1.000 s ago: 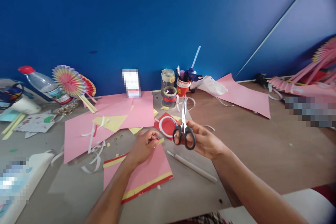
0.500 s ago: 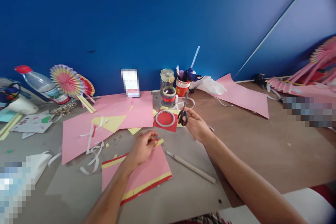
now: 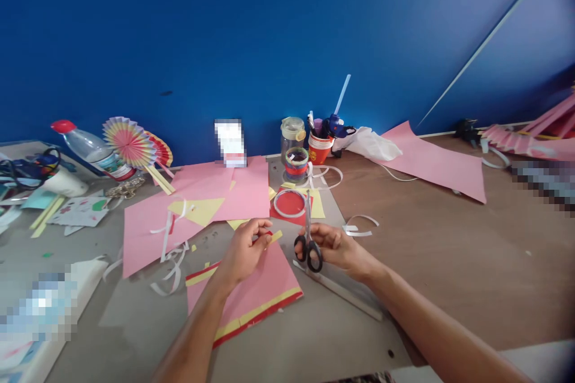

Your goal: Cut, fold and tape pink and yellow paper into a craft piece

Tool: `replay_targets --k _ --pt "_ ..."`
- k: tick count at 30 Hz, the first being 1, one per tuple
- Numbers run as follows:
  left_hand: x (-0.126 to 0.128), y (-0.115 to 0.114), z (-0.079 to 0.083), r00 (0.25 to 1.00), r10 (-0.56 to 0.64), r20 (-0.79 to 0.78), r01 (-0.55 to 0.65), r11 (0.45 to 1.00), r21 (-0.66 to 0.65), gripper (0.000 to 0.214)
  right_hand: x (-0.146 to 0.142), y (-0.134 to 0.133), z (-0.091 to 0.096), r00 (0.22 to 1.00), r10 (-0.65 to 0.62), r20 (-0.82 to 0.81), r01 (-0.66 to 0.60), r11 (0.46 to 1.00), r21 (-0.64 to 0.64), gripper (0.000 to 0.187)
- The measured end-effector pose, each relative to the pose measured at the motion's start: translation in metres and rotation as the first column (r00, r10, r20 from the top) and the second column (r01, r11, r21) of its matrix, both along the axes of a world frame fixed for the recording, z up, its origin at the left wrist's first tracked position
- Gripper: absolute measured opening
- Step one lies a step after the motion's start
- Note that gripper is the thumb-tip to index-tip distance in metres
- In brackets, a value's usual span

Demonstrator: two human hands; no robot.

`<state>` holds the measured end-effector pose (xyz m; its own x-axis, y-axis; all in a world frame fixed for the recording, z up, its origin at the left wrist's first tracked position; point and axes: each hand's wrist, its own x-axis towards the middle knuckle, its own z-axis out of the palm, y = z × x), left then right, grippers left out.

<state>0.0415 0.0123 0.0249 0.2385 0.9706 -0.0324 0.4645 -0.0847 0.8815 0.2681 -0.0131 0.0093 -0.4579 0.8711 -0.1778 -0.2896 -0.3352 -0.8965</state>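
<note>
- Near: counter (image 3: 148, 341), smooth matte grey under the work, brown wood grain to the right.
- Pink panel (image 3: 265, 281), flat paper or thin card, yellow and red bands on two edges. Lies near centre, in front of the person.
- Slim white rod (image 3: 344, 292), straight, angled on the grey just right of the panel.
- Left hand (image 3: 242, 254): rests on the panel's far part, fingers loosely curled, thumb at a short yellow strip (image 3: 275, 237) on the edge. Can't tell if it's pinching.
- Right hand (image 3: 344, 251): fingers bent, gripping scissors (image 3: 308, 228) at the black plastic handles, metal blades pointing far. Held right of the panel, over the rod's tip end. Can't tell if blades are apart.
- Left: curled white strips (image 3: 165, 242), thin, ribbon-like, part on the large pink sheets (image 3: 247, 188).
- Beyond the scissors: white ring (image 3: 291, 216), thin and round, on red paper (image 3: 290, 203).
- Far: stacked tape rolls (image 3: 296, 166), clear jar (image 3: 290, 142), glossy red cup (image 3: 318, 155) full of tools, crumpled white plastic (image 3: 371, 145).
- Far left: pleated paper fan (image 3: 128, 142), clear red-capped bottle (image 3: 85, 145) leaning behind it.
- Back: flat blue wall (image 3: 269, 30).
</note>
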Motion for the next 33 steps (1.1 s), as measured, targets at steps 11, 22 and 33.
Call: replay_targets --k 11,22,33 --pt "0.001 -0.002 0.005 0.998 0.024 0.049 -0.023 1.0 -0.019 0.024 0.009 -0.002 0.001 0.997 0.047 0.059 -0.049 0.999 0.02 0.052" --pt "0.002 -0.001 -0.005 0.993 0.081 0.084 -0.079 0.996 -0.029 0.025 0.002 -0.01 0.007 0.726 -0.284 0.626 -0.024 0.9 0.436 0.043" --pt "0.006 -0.002 -0.005 0.981 0.113 0.155 -0.108 0.993 -0.043 0.036 -0.008 -0.018 0.006 0.657 -0.326 0.68 -0.267 0.743 0.614 0.043"
